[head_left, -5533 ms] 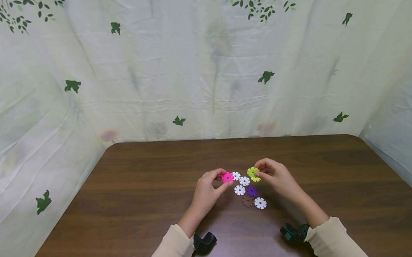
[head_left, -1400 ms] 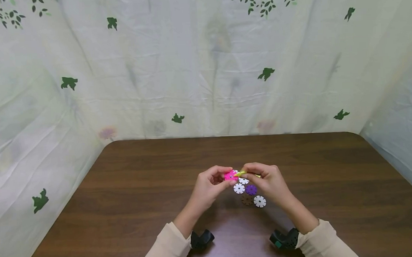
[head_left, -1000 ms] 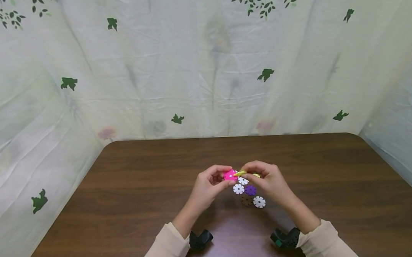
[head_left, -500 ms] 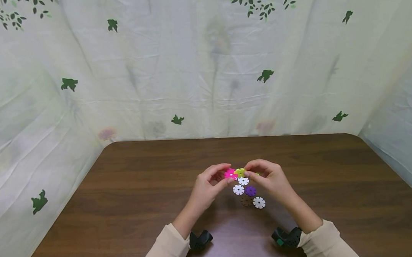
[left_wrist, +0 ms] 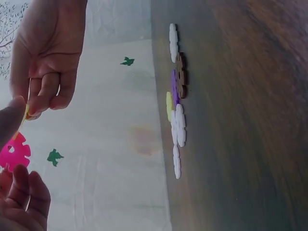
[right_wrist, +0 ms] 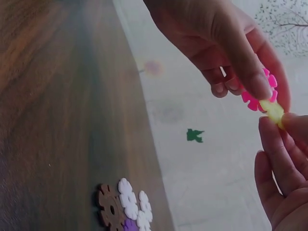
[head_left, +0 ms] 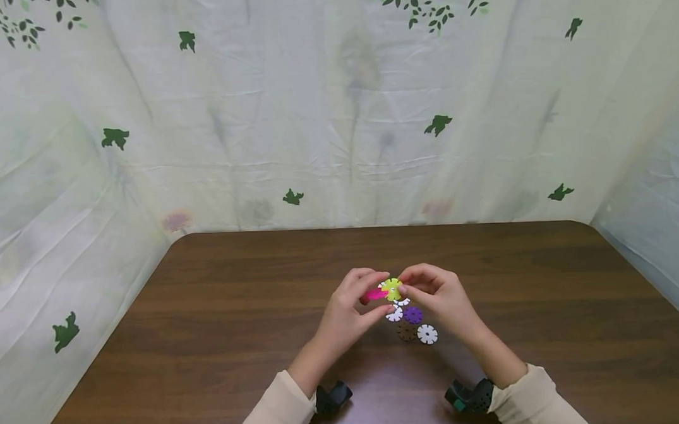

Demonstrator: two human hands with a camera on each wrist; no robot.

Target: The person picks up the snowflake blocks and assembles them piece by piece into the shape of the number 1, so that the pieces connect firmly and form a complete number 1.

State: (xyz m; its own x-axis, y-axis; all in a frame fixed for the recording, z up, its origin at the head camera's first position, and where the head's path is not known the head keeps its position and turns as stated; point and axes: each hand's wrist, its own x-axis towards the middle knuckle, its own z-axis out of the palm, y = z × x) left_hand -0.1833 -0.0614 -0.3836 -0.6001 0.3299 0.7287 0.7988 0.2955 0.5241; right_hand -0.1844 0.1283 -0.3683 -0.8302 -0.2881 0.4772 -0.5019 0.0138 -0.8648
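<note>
In the head view my left hand (head_left: 349, 306) holds a pink notched plastic disc (head_left: 374, 295) between thumb and fingers. The disc lies nearly edge-on. My right hand (head_left: 442, 296) pinches a yellow notched disc (head_left: 392, 289), turned face-on. The two discs meet at their notches; whether they are locked together I cannot tell. In the right wrist view, the left thumb lies over the pink disc (right_wrist: 251, 102), and right fingertips pinch the yellow disc (right_wrist: 274, 114). Both hands are above the table.
Below the hands lie more notched discs: a purple one (head_left: 413, 315), a brown one (head_left: 406, 332) and several white ones, one nearest me (head_left: 427, 334). The left wrist view shows another yellow disc (left_wrist: 169, 106) on the brown table (head_left: 237, 343). A printed curtain (head_left: 312, 112) hangs behind.
The hands have come together, bringing the yellow disc against the pink one. Over the last half second, the pink disc has turned edge-on and the yellow one face-on.
</note>
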